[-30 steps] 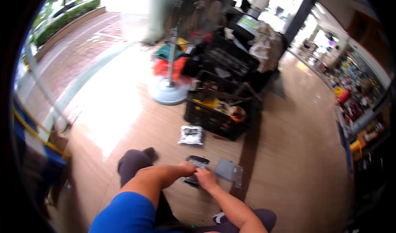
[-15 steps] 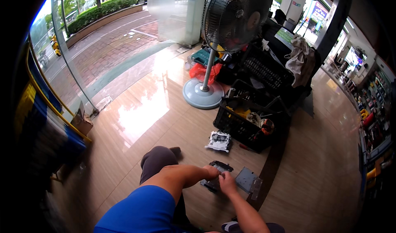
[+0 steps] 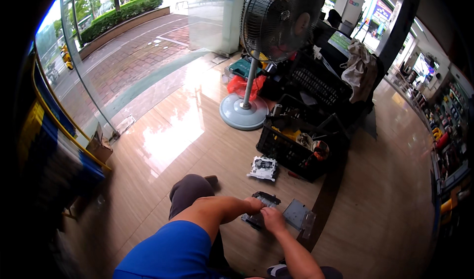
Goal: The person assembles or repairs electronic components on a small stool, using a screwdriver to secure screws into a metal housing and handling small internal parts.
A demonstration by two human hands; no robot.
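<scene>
On the floor before me lies a dark grey and black device housing (image 3: 267, 198), tilted and partly covered by my hands. My left hand (image 3: 255, 206) rests at its middle with the fingers closed. Touching it from the right is my right hand (image 3: 272, 218), also closed, its fingertips meeting the left ones over the housing. Whatever is pinched between them is too small or hidden. Right of the hands lies a flat grey panel (image 3: 295, 212) with a clear strip (image 3: 308, 224) at its edge. Beyond the housing is a white frame part (image 3: 263, 168) with a dark centre.
A black crate (image 3: 284, 148) full of tools stands beyond the white part, near a standing fan (image 3: 243, 112) on a round base. More crates (image 3: 321, 81) are stacked behind. My bent knee (image 3: 191, 192) is left of the work. A glass door (image 3: 81, 57) stands far left.
My right hand has shifted slightly left and up against my left hand. The housing, panel and white part stay in place on the floor.
</scene>
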